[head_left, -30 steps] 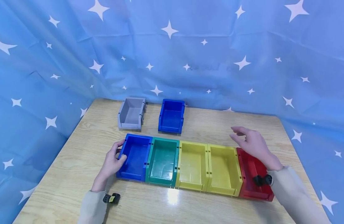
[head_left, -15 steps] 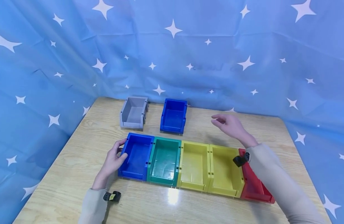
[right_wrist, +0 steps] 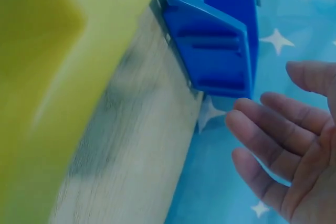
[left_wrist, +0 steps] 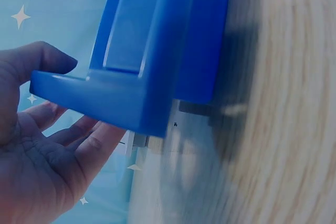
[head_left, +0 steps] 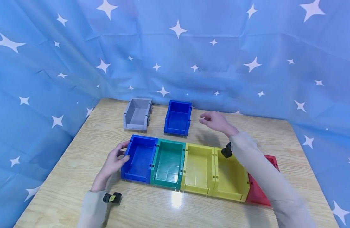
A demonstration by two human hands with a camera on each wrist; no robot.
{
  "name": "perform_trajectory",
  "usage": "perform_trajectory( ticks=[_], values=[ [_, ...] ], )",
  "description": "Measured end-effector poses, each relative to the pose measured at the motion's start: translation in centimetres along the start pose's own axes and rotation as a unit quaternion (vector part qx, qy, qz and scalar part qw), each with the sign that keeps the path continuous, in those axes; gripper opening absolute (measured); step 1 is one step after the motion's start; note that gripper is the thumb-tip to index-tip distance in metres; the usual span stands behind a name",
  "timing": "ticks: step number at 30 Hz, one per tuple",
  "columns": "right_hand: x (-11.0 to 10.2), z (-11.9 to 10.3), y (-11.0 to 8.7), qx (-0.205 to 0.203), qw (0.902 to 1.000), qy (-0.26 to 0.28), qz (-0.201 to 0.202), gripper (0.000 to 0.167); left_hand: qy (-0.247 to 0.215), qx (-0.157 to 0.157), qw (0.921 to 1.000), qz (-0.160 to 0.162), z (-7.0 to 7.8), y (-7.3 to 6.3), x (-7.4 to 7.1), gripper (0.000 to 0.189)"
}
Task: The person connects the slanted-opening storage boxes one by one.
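Observation:
My left hand (head_left: 111, 162) holds the left wall of the front blue bin (head_left: 138, 158), thumb over the rim and fingers along the outside. The left wrist view shows that blue bin wall (left_wrist: 94, 95) between thumb and fingers. My right hand (head_left: 216, 121) hovers just right of the rear blue bin (head_left: 178, 119), its fingers loosely bent and holding nothing. Up close, the right wrist view has the right hand's fingertips (right_wrist: 241, 121) apart from the side of the rear blue bin (right_wrist: 212, 64).
Right of the front blue bin, a green bin (head_left: 168, 163), two yellow bins (head_left: 198, 167) and a red bin (head_left: 257, 191) stand side by side. My right forearm crosses over the red one. A grey bin (head_left: 137, 116) sits at the back left, before a blue star-patterned curtain (head_left: 169, 47).
My right hand has moved left and back, from over the red bin to beside the rear blue bin. The left hand keeps its hold on the front blue bin.

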State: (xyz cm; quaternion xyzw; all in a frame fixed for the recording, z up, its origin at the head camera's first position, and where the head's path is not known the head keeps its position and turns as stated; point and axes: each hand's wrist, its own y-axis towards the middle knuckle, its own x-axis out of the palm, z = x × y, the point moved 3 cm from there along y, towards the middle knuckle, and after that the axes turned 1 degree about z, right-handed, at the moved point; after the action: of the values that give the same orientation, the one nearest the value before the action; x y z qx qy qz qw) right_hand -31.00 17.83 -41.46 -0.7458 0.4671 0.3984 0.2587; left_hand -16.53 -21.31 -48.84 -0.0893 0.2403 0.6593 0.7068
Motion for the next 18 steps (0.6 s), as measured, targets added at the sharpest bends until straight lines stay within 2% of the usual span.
perform_trajectory(
  ticks=[5, 10, 14, 18],
  values=[
    [1.3, -0.6, 1.5, 0.007, 0.9998, 0.013, -0.009, 0.039, -0.006, -0.009, 0.9999, 0.003, 0.1, -0.2, -0.2, 0.051],
    [2.5, -1.0, 2.8, 0.023, 0.9994, 0.026, 0.001, 0.037, -0.005, -0.008, 0.9999, 0.005, 0.2, -0.3, -0.3, 0.051],
    [3.5, -1.3, 3.6, 0.059, 0.9972, 0.046, 0.006, 0.037, -0.001, -0.002, 1.0, 0.002, 0.2, -0.2, -0.3, 0.051],
    [4.4, -1.7, 4.1, 0.121, 0.9898, 0.076, 0.008, 0.036, 0.005, -0.004, 1.0, 0.001, 0.2, -0.2, -0.2, 0.052]
  ],
)
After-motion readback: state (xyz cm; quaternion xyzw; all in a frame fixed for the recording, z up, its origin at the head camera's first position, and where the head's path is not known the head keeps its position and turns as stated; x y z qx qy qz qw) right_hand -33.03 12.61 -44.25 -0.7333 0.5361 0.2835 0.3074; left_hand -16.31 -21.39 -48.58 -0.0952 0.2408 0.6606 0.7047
